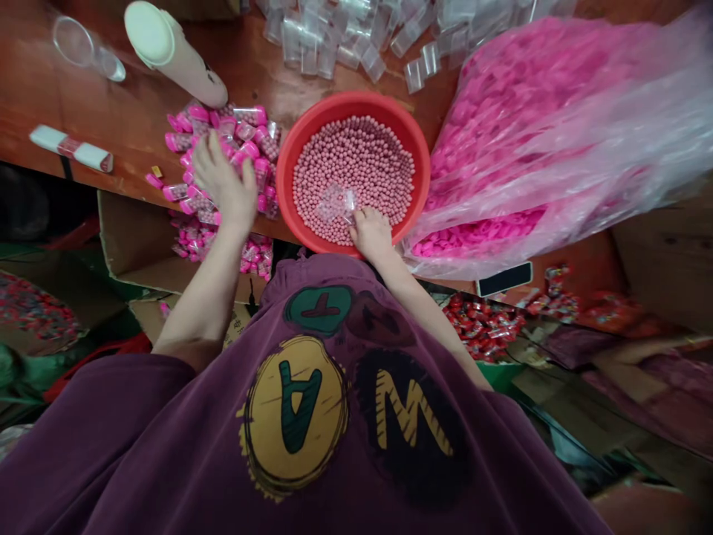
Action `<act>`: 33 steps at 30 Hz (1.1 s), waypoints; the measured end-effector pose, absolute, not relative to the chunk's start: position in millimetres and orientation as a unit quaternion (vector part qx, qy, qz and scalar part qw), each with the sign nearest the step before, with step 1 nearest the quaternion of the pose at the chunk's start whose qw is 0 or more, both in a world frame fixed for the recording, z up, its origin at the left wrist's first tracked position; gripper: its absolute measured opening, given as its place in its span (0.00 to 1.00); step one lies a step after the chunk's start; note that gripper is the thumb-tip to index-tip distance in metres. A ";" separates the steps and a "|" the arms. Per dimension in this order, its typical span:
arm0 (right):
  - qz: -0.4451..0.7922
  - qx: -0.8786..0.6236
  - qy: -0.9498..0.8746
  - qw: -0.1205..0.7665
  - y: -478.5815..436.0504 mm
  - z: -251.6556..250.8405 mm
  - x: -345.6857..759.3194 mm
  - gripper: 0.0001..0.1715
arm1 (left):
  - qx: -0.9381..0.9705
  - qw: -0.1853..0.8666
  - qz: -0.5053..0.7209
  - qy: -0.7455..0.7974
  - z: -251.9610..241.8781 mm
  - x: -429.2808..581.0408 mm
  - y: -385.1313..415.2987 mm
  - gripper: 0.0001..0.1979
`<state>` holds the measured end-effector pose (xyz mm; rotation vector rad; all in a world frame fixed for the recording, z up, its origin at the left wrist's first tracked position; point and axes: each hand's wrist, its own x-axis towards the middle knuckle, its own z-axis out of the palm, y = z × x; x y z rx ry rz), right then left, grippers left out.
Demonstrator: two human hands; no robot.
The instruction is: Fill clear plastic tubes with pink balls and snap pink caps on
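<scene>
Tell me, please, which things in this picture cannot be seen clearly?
Head view only:
- Right hand: its fingertips are blurred at the clear vial in the red bowl; the grip is unclear.
- Left hand: it covers part of the capped vials; whether it holds one is hidden.
- Pink bag: cut off by the right edge; the plastic blurs its contents.
- Empty vials: cut off by the top edge.

1 red bowl [290, 160] of pink beads [356, 167], too many to count. 1 big bag of pink caps [557, 126]. 1 white bottle [172, 52]. 2 hands: left hand [223, 182], right hand [370, 232]. Filled vials [245, 134] and empty vials [328, 37]: piles, uncountable.
</scene>
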<state>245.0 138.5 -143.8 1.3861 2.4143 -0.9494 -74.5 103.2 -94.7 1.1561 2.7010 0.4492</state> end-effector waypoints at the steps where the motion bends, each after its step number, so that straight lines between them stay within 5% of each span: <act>1: -0.324 0.464 0.817 0.108 138.3 -142.2 242.7 0.23 | 0.425 0.093 0.112 0.893 -92.6 -55.5 106.6 0.36; 5: -0.335 0.467 0.811 0.107 138.6 -142.7 246.9 0.25 | 0.631 0.318 0.034 0.706 -110.1 27.3 120.6 0.21; 11: -0.354 0.463 0.809 0.078 133.8 -142.2 260.4 0.22 | 0.677 0.377 -0.015 0.632 -139.5 58.4 142.6 0.10; 16: -0.381 0.451 0.807 0.008 130.0 -138.3 271.4 0.24 | 0.669 0.357 -0.027 0.651 -133.5 36.8 186.8 0.14; 21: -0.362 0.418 0.831 0.054 127.0 -134.0 275.9 0.24 | 0.675 0.270 -0.073 0.683 -147.2 57.8 232.9 0.23; 26: -0.342 0.399 0.847 0.083 123.9 -132.2 276.0 0.22 | 0.677 0.320 -0.045 0.661 -177.0 106.3 234.7 0.27; 33: -0.360 0.407 0.839 0.025 124.7 -141.3 279.0 0.22 | 0.595 0.452 0.119 0.654 -196.4 91.9 205.6 0.19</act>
